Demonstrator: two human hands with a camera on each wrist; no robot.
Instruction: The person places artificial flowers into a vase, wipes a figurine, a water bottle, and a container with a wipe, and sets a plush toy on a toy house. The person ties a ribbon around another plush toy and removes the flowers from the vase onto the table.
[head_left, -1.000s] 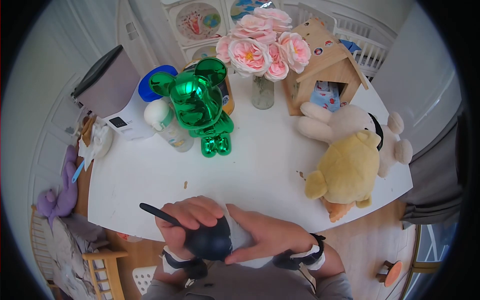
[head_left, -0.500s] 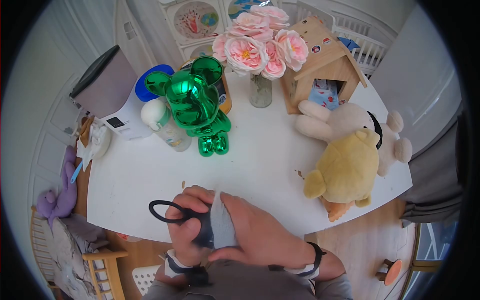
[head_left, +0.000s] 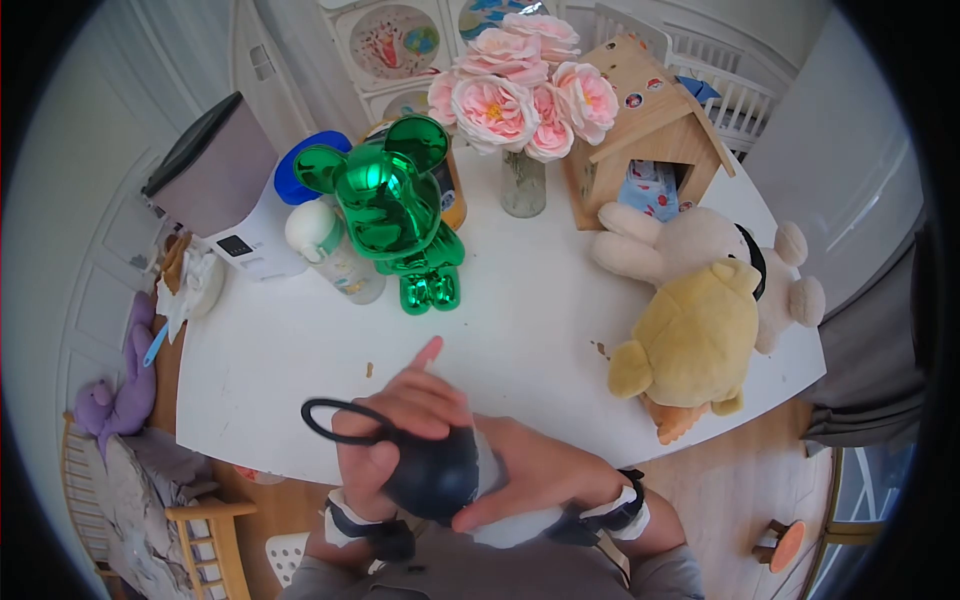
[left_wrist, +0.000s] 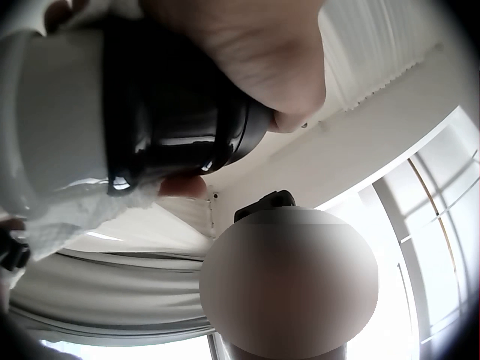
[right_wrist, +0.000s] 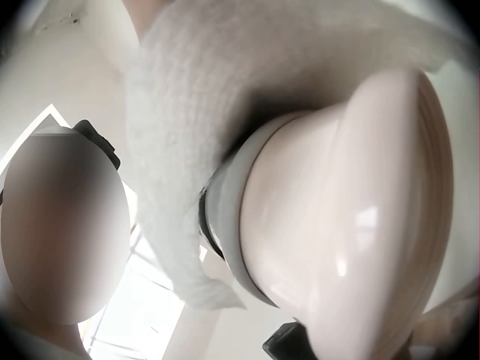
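My left hand (head_left: 405, 430) grips the black domed top of a bottle (head_left: 435, 475) low in front of my body, its index finger pointing forward over the table. A black loop (head_left: 318, 425) sticks out to the left of that top. My right hand (head_left: 545, 465) presses a pale grey-white cloth (right_wrist: 172, 150) around the bottle's side. In the right wrist view, the bottle's glossy pale body (right_wrist: 337, 217) flares toward one end, with a grey ring where it meets the dark part. The left wrist view shows the shiny black top (left_wrist: 172, 112) under my curled left fingers.
On the white table (head_left: 530, 350), a shiny green bear figure (head_left: 395, 210) stands beside a drinking bottle (head_left: 335, 250) and a white machine (head_left: 225, 190). Farther back are a flower vase (head_left: 523, 185) and a wooden house (head_left: 645, 130). Plush toys (head_left: 695, 320) lie at the right.
The bottle has turned in my hands: the loop, edge-on at first, now shows its opening. The cloth covered more of the black top half a second ago. My left index finger has straightened forward.
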